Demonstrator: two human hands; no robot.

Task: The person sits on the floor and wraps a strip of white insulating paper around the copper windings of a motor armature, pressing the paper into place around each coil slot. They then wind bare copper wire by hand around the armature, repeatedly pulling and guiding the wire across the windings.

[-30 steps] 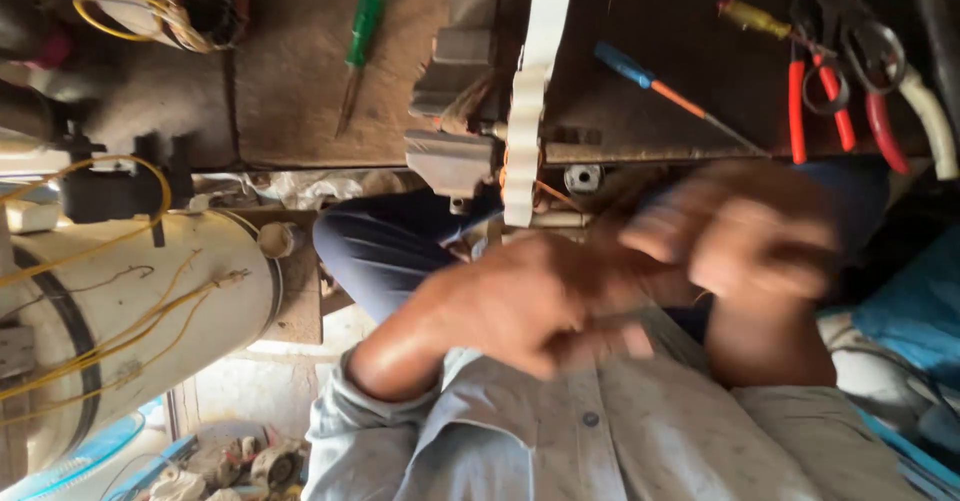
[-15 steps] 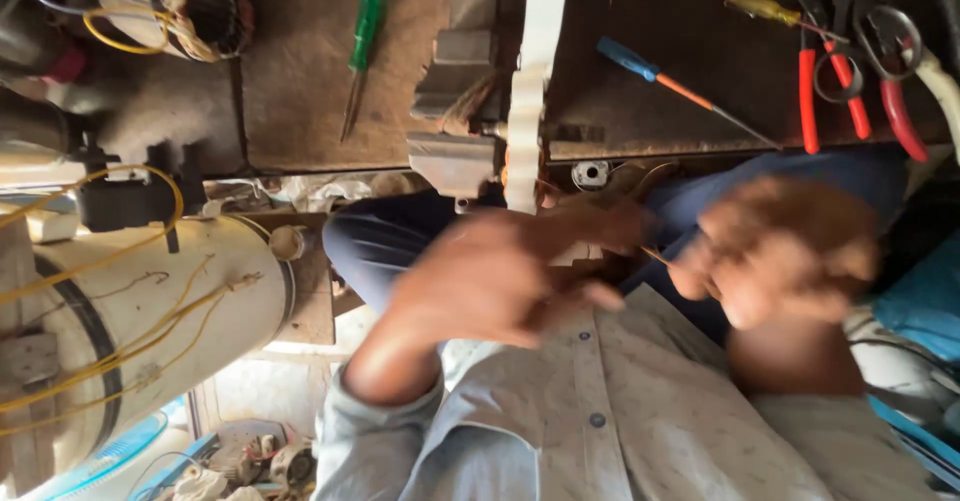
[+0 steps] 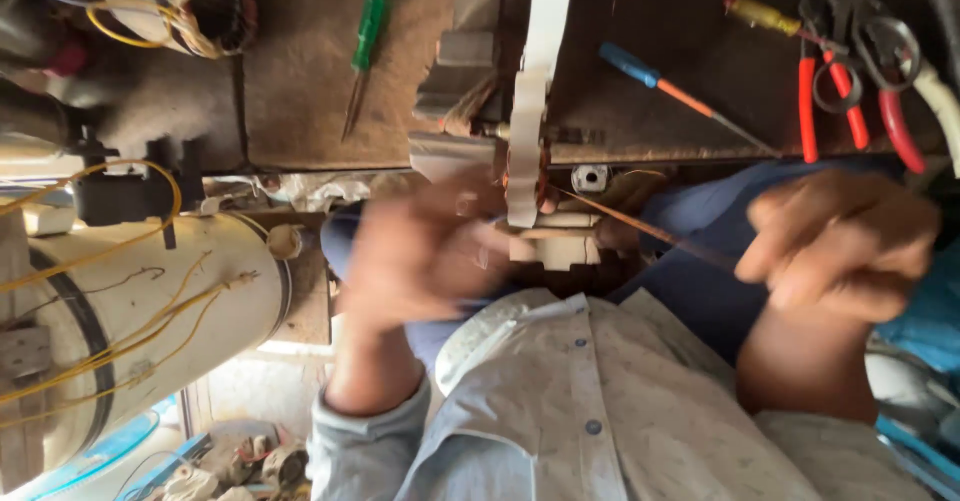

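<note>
**Copper wire drawn taut between a winding form and a closed hand**

Starting at the far side of the view, a pale cylindrical motor housing (image 3: 140, 331) lies with yellow wires (image 3: 120, 291) trailing over it, and above it sits a wound stator (image 3: 205, 1) with copper coils showing. On the brown workbench (image 3: 300, 81) a green-handled screwdriver (image 3: 362, 61) lies on its own, well apart from the hands.

Now the action: one hand (image 3: 425, 251), in a grey cuffed sleeve, is blurred with motion just beside the white winding form (image 3: 535, 111) fixed at the bench edge. Its fingers look loosely curled towards the form, but the blur is too heavy to tell whether they grip anything.

From the form a thin copper wire (image 3: 650, 229) runs slanting across the blue trouser leg (image 3: 700, 291), straight and tight, into the other hand (image 3: 845, 246). That hand is closed, fingers pressed together and folded around the wire's end.

Up on the bench, a blue-handled screwdriver (image 3: 670, 91) with an orange shaft lies near the form; further along rest a yellow-handled tool (image 3: 765, 16), red-handled pliers (image 3: 850, 101) and scissors (image 3: 870, 31), all untouched.
</note>
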